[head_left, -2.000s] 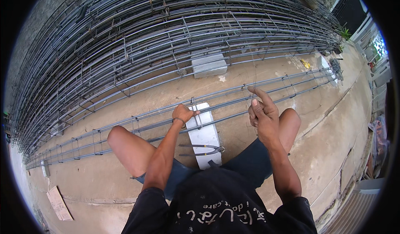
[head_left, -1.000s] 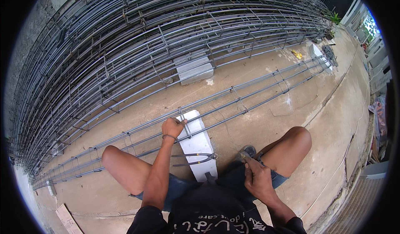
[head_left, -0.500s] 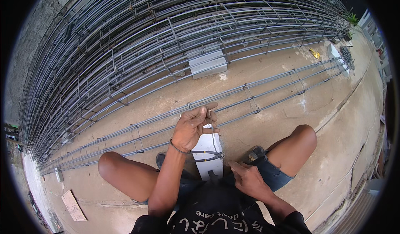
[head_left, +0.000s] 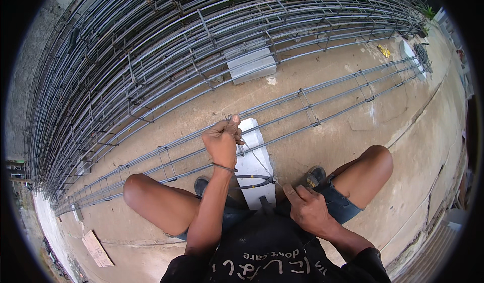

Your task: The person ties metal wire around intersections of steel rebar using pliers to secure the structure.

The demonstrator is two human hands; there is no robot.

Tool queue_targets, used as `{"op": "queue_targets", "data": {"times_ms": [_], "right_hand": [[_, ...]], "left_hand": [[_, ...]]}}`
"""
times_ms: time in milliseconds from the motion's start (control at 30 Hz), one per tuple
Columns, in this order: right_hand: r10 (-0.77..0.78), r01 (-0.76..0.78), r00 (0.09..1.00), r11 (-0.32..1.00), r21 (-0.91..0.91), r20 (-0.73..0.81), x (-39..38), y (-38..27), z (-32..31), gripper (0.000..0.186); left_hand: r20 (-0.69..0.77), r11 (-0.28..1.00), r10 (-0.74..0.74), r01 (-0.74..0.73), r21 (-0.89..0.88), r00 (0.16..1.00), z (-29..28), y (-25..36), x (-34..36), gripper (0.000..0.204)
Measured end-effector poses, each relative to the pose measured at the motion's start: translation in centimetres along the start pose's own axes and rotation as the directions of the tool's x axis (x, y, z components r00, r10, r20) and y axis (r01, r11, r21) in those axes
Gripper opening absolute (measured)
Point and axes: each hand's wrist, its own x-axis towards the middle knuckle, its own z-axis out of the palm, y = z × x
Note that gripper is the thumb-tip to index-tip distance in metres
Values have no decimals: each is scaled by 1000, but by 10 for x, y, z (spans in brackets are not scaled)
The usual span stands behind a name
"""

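Observation:
My left hand [head_left: 222, 140] is closed with its thumb up over the near rebar cage [head_left: 282, 136], pinching a thin tie wire [head_left: 257, 157]. From its fingers the wire slants down past the jaws of a pair of pincers [head_left: 256, 181] toward my right hand [head_left: 308, 210]. The right fingers are bent together around the lower end of the wire, their tips partly hidden. The pincers lie across a white block [head_left: 257, 197] between my legs, handles spread to the left. This block also sits under the cage, beneath my left hand.
A large stack of rebar cages [head_left: 201, 36] fills the far side, with a pale block [head_left: 252, 65] under its edge. Another white block [head_left: 411, 56] supports the cage's right end, beside a wire coil [head_left: 422, 56]. Cardboard [head_left: 97, 248] lies at lower left; a yellow scrap [head_left: 384, 51] at far right.
My left hand has turned and moved slightly left and up against the cage. The wire, which hung bent before, now runs straighter between my hands. The view has shifted a little.

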Motion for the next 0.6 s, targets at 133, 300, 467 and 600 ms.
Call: {"op": "queue_targets", "data": {"times_ms": [133,300,467,600], "right_hand": [[45,-34,996,990,-137,78,8,-8,3,59],[-262,263,965,943,-203,30,83,20,-17,62],[-480,440,869,860,-258,-116,135,65,-30,52],[-635,643,754,658,-393,169,128,82,-47,47]], "left_hand": [[-66,801,408,-323,505,910,-16,-23,12,27],[8,960,-35,36,-278,999,-63,53,42,28],[193,712,-112,214,-668,975,-98,80,75,29],[549,388,-331,641,-662,768,-114,22,95,27]]}}
